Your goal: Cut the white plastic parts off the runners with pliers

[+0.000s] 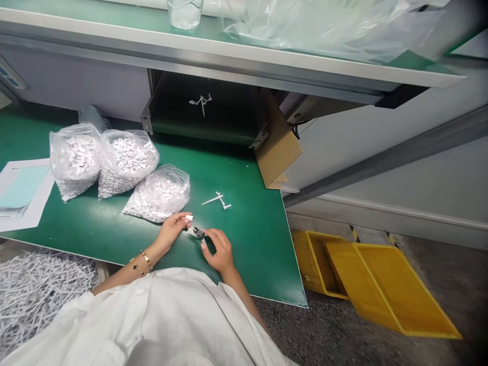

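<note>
My left hand (173,227) rests on the green table (247,239) and pinches a small white plastic part (188,218) between its fingertips. My right hand (218,250) is closed round the handles of small cutting pliers (199,233), whose jaws point toward the white part. A white plastic sprue (218,199) lies on the mat just beyond the hands. Three clear bags of small white parts (125,162) sit to the left of it.
A paper sheet (21,192) lies at the table's left edge. A pile of white sprues (41,284) fills a bin lower left. Yellow trays (381,284) lie on the floor at right. A cardboard piece (277,147) leans under the shelf, near a dark conveyor (206,109).
</note>
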`<control>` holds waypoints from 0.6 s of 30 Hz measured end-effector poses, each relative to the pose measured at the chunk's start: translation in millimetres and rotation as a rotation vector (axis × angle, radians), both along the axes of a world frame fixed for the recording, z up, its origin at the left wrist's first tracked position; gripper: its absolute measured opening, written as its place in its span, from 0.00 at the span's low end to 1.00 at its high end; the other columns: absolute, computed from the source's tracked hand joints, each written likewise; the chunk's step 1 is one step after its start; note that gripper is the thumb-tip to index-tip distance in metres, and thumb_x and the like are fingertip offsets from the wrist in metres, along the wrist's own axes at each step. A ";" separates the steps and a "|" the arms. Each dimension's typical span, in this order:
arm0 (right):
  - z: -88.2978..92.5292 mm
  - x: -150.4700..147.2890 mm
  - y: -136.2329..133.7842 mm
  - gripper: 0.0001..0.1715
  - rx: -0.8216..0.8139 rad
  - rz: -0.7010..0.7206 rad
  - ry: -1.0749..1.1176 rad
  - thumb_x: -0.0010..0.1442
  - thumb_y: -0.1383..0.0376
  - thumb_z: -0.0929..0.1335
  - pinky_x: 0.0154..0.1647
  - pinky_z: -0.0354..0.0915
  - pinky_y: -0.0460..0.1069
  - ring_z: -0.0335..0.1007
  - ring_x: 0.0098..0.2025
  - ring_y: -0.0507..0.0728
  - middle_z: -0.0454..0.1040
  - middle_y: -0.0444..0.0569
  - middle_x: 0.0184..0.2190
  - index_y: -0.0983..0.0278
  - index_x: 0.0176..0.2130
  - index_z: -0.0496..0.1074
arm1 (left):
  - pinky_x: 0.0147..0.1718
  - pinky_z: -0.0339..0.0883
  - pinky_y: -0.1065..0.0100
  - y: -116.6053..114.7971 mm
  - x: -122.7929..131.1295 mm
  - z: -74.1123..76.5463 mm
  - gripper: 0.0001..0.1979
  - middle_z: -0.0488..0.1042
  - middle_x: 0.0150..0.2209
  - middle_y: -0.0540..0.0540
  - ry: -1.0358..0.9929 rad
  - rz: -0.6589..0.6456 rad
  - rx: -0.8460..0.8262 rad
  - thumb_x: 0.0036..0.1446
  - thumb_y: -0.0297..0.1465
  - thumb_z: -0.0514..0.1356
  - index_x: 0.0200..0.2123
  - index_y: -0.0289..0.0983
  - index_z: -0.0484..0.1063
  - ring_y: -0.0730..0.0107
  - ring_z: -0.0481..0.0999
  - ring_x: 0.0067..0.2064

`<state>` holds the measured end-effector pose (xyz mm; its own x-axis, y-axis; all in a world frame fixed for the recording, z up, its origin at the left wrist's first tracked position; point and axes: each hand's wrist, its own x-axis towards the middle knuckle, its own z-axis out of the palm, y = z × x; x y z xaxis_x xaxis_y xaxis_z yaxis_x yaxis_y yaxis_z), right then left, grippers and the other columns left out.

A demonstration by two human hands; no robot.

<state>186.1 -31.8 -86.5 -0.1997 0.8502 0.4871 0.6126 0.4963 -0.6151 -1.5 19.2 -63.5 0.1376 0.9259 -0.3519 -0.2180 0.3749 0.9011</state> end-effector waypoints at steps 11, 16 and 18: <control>-13.7 3.9 5.0 0.17 -0.024 -0.096 -0.019 0.60 0.63 0.64 0.45 0.69 0.54 0.69 0.44 0.58 0.73 0.52 0.42 0.62 0.49 0.70 | 0.37 0.68 0.67 7.9 -33.3 42.9 0.09 0.73 0.36 0.46 0.591 0.160 0.622 0.57 0.34 0.59 0.40 0.39 0.74 0.68 0.73 0.36; -16.4 4.0 7.7 0.17 -0.002 -0.078 -0.054 0.60 0.62 0.65 0.44 0.70 0.55 0.70 0.43 0.59 0.73 0.52 0.42 0.61 0.49 0.70 | 0.40 0.66 0.65 22.7 -86.6 80.9 0.08 0.70 0.37 0.45 0.910 0.562 0.839 0.59 0.32 0.58 0.41 0.38 0.72 0.68 0.70 0.37; -16.5 3.8 8.7 0.17 -0.007 -0.068 -0.059 0.60 0.62 0.65 0.44 0.70 0.56 0.71 0.43 0.59 0.73 0.52 0.42 0.60 0.49 0.70 | 0.40 0.65 0.65 32.9 -113.1 96.1 0.09 0.70 0.37 0.45 1.021 0.761 0.860 0.59 0.33 0.59 0.42 0.37 0.71 0.67 0.70 0.37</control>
